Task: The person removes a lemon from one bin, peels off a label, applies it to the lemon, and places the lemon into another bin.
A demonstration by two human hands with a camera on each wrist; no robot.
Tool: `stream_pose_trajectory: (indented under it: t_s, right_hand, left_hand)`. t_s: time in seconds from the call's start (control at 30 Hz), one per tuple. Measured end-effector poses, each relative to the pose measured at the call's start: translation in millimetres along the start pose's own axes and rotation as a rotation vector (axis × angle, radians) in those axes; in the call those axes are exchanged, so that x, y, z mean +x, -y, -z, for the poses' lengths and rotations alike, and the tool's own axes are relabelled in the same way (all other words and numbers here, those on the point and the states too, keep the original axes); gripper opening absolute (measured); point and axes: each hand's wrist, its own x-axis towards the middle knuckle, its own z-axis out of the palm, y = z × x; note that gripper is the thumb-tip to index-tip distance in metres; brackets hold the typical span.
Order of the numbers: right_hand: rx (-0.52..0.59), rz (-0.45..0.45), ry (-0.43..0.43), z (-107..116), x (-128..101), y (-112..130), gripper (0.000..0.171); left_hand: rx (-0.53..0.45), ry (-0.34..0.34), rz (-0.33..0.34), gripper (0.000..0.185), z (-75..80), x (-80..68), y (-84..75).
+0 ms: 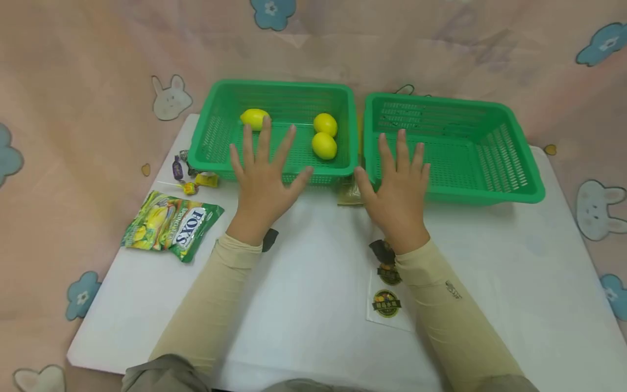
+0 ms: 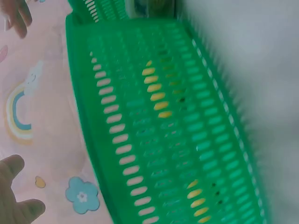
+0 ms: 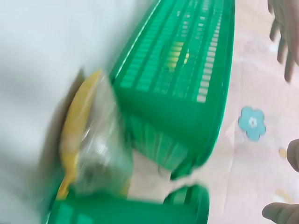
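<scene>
My left hand point(image 1: 264, 188) hovers with spread fingers over the front of the left green basket point(image 1: 284, 85), holding nothing. Inside that basket are three yellow lemons: one at the left point(image 1: 251, 117) and two at the right point(image 1: 325, 125) point(image 1: 324, 146). My right hand point(image 1: 399, 198), fingers likewise spread, is at the front left corner of the right green basket point(image 1: 455, 195) and grips nothing. Between the baskets, partly hidden, lies a clear and yellow packet point(image 3: 100, 144). Only fingers show at the wrist views' edges: left fingers point(image 2: 30, 211) and right fingers point(image 3: 280, 212).
A green FOX'S candy bag point(image 1: 171, 224) lies at the table's left. Behind it are several wrapped candies, including a purple one point(image 1: 177, 167) and a yellow one point(image 1: 207, 179). A clear sheet with dark round labels point(image 1: 387, 303) lies beside the right forearm on the white table point(image 1: 313, 305).
</scene>
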Motion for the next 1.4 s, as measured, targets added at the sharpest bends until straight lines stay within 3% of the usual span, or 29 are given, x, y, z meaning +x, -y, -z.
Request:
stream_pose_trajectory:
  t_s: [0.1, 0.17, 0.33, 0.43, 0.57, 0.7, 0.87, 1.0, 1.23, 1.4]
  right_hand:
    - [0.012, 0.015, 0.027, -8, 8, 12, 0.079]
    - [0.019, 0.03, 0.048, -14, 14, 19, 0.079]
    - [0.093, 0.045, 0.159, -31, 22, 36, 0.083]
    - [0.138, 0.034, 0.205, -38, 22, 40, 0.075]
    - [0.135, 0.047, 0.16, -41, 22, 39, 0.047]
    - [0.129, 0.067, 0.132, -41, 24, 39, 0.032]
    - [0.116, 0.072, 0.156, -40, 23, 44, 0.031]
    - [0.099, 0.076, 0.171, -39, 20, 47, 0.031]
    - [0.082, 0.084, 0.177, -36, 20, 48, 0.031]
    - [0.085, 0.088, 0.173, -36, 21, 45, 0.031]
  left_hand:
    - [0.032, 0.002, -0.013, 0.078, 4.6, 13.4, 5.1]
    - [0.065, 0.043, 0.001, 0.08, 9.6, 26.4, 8.9]
    - [0.119, 0.286, 0.105, 0.087, 27.0, 75.5, 21.0]
    - [0.097, 0.409, 0.13, 0.085, 31.3, 111.7, 32.8]
    - [-0.016, 0.524, 0.09, 0.076, 21.4, 153.9, 57.1]
    - [-0.121, 0.691, 0.083, 0.066, 4.2, 178.6, 88.0]
    - [-0.072, 0.916, 0.154, 0.065, -10.0, 184.4, 118.8]
    - [-0.006, 0.979, 0.197, 0.07, -13.8, 176.5, 131.4]
    - [-0.066, 0.933, 0.339, 0.063, -19.4, 166.2, 143.0]
    - [-0.125, 0.838, 0.299, 0.061, -15.8, 168.0, 138.8]
